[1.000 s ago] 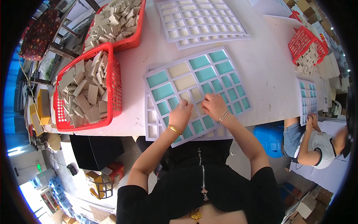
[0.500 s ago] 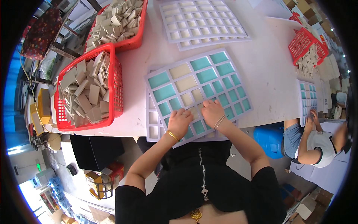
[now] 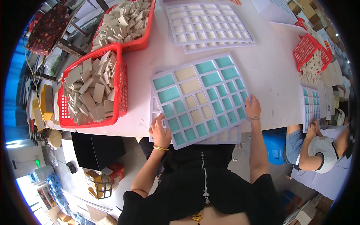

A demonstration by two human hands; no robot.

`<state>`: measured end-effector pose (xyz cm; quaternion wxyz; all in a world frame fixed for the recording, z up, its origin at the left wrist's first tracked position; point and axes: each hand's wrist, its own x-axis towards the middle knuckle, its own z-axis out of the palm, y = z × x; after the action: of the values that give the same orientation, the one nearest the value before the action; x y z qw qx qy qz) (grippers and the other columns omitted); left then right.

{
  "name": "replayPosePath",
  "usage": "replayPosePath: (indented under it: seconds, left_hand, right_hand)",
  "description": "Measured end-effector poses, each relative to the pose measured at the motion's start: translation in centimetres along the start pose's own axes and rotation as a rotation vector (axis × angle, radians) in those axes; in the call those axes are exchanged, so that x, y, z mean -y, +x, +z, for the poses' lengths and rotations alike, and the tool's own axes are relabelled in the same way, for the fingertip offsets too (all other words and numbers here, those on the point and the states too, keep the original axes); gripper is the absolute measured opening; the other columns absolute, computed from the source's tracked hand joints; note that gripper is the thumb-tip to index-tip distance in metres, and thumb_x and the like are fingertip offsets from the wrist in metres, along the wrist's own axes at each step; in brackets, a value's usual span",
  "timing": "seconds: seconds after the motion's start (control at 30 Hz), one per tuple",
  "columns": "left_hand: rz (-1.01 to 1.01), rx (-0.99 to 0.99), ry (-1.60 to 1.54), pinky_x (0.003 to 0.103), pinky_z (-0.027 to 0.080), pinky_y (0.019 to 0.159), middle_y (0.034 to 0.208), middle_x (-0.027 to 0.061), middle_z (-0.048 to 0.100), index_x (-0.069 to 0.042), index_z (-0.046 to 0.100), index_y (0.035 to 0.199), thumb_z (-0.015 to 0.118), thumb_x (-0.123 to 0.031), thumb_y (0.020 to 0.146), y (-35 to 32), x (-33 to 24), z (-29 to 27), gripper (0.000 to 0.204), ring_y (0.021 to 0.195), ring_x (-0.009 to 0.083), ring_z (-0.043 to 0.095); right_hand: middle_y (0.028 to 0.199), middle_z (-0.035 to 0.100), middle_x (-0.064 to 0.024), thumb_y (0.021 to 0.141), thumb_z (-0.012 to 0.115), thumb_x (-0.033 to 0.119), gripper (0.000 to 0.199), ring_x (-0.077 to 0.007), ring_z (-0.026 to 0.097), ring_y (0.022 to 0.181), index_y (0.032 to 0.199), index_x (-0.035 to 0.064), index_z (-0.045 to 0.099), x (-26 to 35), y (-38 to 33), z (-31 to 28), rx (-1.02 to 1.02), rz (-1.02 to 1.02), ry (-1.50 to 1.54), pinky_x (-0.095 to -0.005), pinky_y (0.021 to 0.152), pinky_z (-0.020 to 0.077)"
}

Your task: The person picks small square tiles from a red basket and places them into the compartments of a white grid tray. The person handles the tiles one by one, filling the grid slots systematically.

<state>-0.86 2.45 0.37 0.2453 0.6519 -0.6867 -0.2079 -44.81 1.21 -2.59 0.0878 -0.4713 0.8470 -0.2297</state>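
A white grid tray (image 3: 165, 73) filled with teal and beige tiles lies on the white table in front of me, on top of other white trays. My left hand (image 3: 160, 131) grips the tray's near left corner. At the tray's right edge, my right hand (image 3: 253, 107) holds it with fingers against the rim. Both wrists wear a thin bangle.
Two red baskets (image 3: 120, 80) of beige tiles stand at the left. An unfilled white grid tray (image 3: 210, 24) lies further back. At the right sit a small red basket (image 3: 308, 48) and another person (image 3: 318, 144) working on a teal-tiled tray (image 3: 310, 105).
Both hands left the middle tiles and moved apart to the tray's left corner and right edge. The tray now sits slightly turned.
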Motion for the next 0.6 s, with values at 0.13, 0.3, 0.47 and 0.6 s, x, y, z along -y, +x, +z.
replayPosePath:
  seconds: [0.13, 0.3, 0.47, 0.6]
  left_hand:
    - [-0.097, -0.077, -0.337, 0.044, 0.025, 0.103, 0.125, 0.0089, 0.054, -0.006, 0.049, 0.119, 0.053, 0.004, 0.064, 0.2, 0.5, 0.7, 0.057, 0.124, 0.0286, 0.043]
    - [-0.266, -0.06, -0.775, 0.039, 0.026, 0.109, 0.13, 0.016, 0.048, -0.002, 0.049, 0.115, 0.049, 0.006, 0.063, 0.6, 0.3, 1.0, 0.053, 0.127, 0.027, 0.04]
    - [-0.296, -0.15, -0.875, 0.039, 0.023, 0.11, 0.129, 0.0182, 0.047, -0.003, 0.05, 0.105, 0.045, 0.009, 0.061, 0.4, -1.3, 2.0, 0.046, 0.127, 0.0293, 0.039]
    - [-0.328, -0.205, -0.961, 0.038, 0.024, 0.109, 0.132, 0.0175, 0.045, -0.004, 0.05, 0.104, 0.046, 0.009, 0.061, 0.6, -2.8, 1.1, 0.046, 0.126, 0.0288, 0.04]
  right_hand:
    - [0.113, 0.061, -0.0166, 0.089, 0.059, 0.031, 0.041, -0.0282, 0.059, 0.103, 0.116, -0.0001, 0.058, 1.3, -1.4, 0.0, -0.224, -0.033, 0.291, -0.0399, 0.089, 0.0456]
    - [0.109, 0.061, -0.0125, 0.092, 0.056, 0.022, 0.033, -0.0199, 0.058, 0.099, 0.114, -0.0025, 0.058, 2.2, -2.9, -2.9, -0.246, 0.034, 0.627, -0.032, 0.087, 0.0456]
    - [0.109, 0.06, -0.0117, 0.094, 0.054, 0.019, 0.03, -0.0178, 0.056, 0.099, 0.114, -0.0031, 0.057, 0.4, -3.8, -4.7, -0.304, -0.042, 0.641, -0.0297, 0.087, 0.0449]
    - [0.112, 0.059, -0.011, 0.095, 0.052, 0.019, 0.03, -0.0167, 0.054, 0.102, 0.115, -0.0035, 0.056, 0.1, -4.7, -5.8, -0.319, -0.084, 0.697, -0.0293, 0.089, 0.0431]
